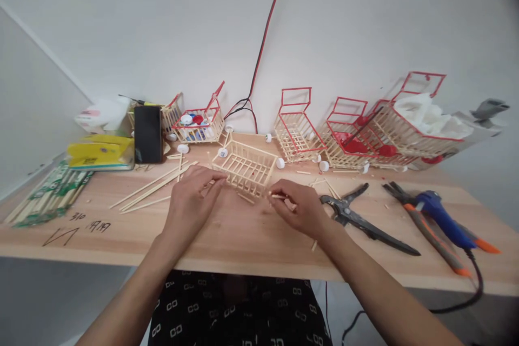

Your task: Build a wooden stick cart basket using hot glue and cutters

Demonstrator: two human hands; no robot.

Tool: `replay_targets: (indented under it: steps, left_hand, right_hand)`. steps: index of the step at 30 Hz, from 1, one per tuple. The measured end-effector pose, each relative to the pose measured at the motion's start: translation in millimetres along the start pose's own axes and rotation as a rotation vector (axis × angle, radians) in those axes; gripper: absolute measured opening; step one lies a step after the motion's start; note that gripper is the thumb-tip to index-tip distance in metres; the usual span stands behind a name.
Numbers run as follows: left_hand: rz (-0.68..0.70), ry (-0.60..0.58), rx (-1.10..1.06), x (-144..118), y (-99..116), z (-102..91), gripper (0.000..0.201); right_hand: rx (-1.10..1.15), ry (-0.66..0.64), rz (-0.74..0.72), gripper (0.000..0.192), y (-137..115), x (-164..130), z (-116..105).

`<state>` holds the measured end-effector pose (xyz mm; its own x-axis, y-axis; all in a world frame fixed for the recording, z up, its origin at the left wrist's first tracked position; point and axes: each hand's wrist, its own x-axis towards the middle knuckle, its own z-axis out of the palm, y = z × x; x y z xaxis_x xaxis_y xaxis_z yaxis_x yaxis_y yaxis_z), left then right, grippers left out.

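Observation:
A small basket of pale wooden sticks (247, 165), shaped like a shopping-cart body, sits between my hands. My left hand (194, 194) rests at its near left corner, thumb and forefinger drawn together there; the exact contact is hard to see. Pinched in my right hand (298, 205), close to the basket's near right corner, is a short wooden stick (278, 196). A loose stick piece (245, 199) lies just in front of the basket. White wheels (223, 152) show beside its left end, and another white wheel (280, 162) is by its right end.
Several finished stick carts with red trim (300, 135) line the wall. On the right lie black pliers (365, 221), a blue glue gun (446, 219) and orange-handled cutters (438, 240). Leftward are loose sticks (150, 192), bagged sticks (52, 194), a phone (148, 135) and a yellow pack (99, 152).

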<state>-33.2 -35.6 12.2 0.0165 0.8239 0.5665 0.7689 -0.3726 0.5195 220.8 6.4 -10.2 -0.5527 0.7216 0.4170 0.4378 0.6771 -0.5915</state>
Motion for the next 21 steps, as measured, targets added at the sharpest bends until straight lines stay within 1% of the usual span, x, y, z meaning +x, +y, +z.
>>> replay_targets:
  steps: [2, 4, 8, 10, 13, 15, 16, 18, 21]
  left_hand:
    - [0.031, 0.005, -0.010, -1.5, 1.0, 2.5, 0.013]
    - [0.048, -0.013, -0.016, 0.8, -1.0, 4.3, 0.014]
    - [0.042, -0.060, 0.015, 2.6, -13.7, 2.7, 0.015]
    - [0.021, -0.070, 0.038, -1.0, -21.1, -0.4, 0.016]
    - [-0.020, -0.130, 0.042, -10.4, -29.2, -5.2, 0.016]
    - [-0.051, -0.178, 0.049, -17.4, -33.1, -7.8, 0.017]
    - [-0.071, -0.184, 0.061, -20.5, -35.1, -9.1, 0.018]
    - [-0.107, -0.156, 0.094, -25.1, -39.7, -12.2, 0.019]
    - [-0.131, -0.095, 0.153, -26.3, -48.3, -16.8, 0.019]
  right_hand:
    - [-0.018, -0.076, -0.052, 0.009, -3.5, -1.5, 5.2]
    - [-0.037, -0.121, -0.072, 0.009, -6.5, -2.5, 10.2]
    - [-0.124, -0.181, -0.109, 0.012, -12.2, -4.4, 24.5]
    - [-0.156, -0.185, -0.111, 0.016, -13.9, -4.7, 33.6]
    - [-0.166, -0.135, -0.103, 0.024, -14.4, -4.1, 42.3]
    - [-0.158, -0.080, -0.117, 0.028, -14.0, -3.5, 40.5]
    - [-0.152, -0.045, -0.123, 0.029, -13.7, -3.2, 37.1]
    - [-0.148, 0.054, -0.116, 0.028, -13.2, -2.0, 27.1]
    - [-0.203, 0.210, -0.069, 0.022, -11.7, 2.1, 12.2]
